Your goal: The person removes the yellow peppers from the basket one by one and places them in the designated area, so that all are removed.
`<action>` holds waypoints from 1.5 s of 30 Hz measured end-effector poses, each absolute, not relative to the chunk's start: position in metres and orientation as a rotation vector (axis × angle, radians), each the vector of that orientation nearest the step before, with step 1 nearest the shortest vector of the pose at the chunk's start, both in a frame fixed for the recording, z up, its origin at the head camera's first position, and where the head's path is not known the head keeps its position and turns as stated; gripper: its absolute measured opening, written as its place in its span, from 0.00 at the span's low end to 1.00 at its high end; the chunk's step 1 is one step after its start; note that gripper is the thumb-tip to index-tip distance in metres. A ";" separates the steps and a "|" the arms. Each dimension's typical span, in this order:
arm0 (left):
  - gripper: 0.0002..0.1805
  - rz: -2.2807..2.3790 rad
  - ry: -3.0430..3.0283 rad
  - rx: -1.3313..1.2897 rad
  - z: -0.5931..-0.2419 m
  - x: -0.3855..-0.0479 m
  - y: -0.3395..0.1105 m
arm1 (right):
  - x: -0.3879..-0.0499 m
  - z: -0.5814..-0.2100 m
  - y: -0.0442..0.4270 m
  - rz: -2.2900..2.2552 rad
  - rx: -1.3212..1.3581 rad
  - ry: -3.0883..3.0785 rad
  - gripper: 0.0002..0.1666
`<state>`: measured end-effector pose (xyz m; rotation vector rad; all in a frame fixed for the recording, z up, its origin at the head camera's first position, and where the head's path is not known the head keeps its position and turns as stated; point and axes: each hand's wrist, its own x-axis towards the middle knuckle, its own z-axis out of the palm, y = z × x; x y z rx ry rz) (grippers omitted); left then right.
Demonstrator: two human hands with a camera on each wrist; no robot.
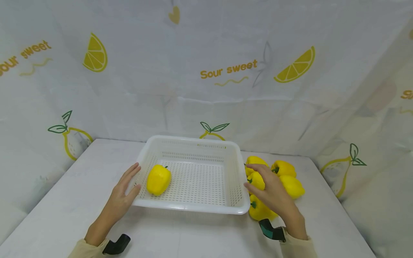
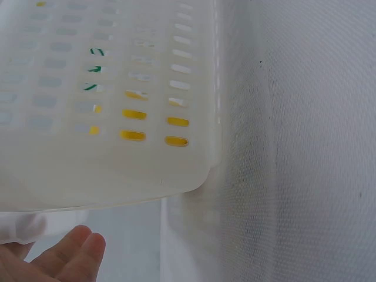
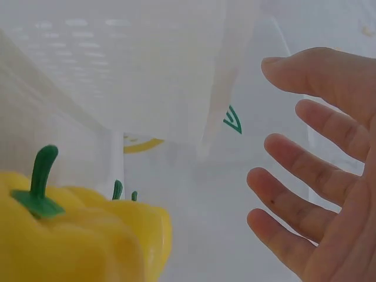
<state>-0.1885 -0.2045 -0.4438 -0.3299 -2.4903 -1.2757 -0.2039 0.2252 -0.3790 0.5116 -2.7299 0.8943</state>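
A white perforated plastic basket point(image 1: 190, 206) sits on the table, with one yellow bell pepper point(image 1: 158, 180) inside toward its left end. At the basket's left side is my left hand point(image 1: 117, 199), fingers relaxed; in the left wrist view its fingertips point(image 2: 88, 255) show just beyond the rim, and whether they touch it I cannot tell. My right hand point(image 1: 274, 191) is by the basket's right side. In the right wrist view that hand point(image 3: 335, 170) has its fingers spread, apart from the basket wall point(image 3: 164, 88), holding nothing.
Several yellow bell peppers point(image 1: 292, 186) with green stems lie right of the basket, partly hidden under my right hand. A white table point(image 1: 77, 186) carries everything. Behind it hangs a lemon-print curtain point(image 1: 145, 79).
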 end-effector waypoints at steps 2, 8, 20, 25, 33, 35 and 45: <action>0.29 -1.275 -2.491 -0.329 -0.444 -0.188 -0.204 | -0.205 -0.378 0.220 0.909 0.527 -2.725 0.33; 0.29 -1.272 -2.494 -0.323 -0.445 -0.186 -0.205 | -0.211 -0.370 0.201 0.980 0.614 -2.682 0.33; 0.30 -1.273 -2.516 -0.305 -0.444 -0.187 -0.205 | -0.222 -0.359 0.172 1.050 0.808 -2.679 0.34; 0.30 -1.263 -2.526 -0.294 -0.443 -0.187 -0.205 | -0.222 -0.354 0.166 1.066 0.825 -2.707 0.34; 0.30 -1.278 -2.522 -0.292 -0.443 -0.187 -0.205 | -0.221 -0.344 0.157 1.017 0.880 -2.680 0.33; 0.30 -1.275 -2.525 -0.293 -0.443 -0.187 -0.205 | -0.223 -0.343 0.155 1.006 0.893 -2.679 0.33; 0.30 -1.263 -2.520 -0.296 -0.444 -0.188 -0.204 | -0.236 -0.339 0.141 1.058 0.946 -2.713 0.31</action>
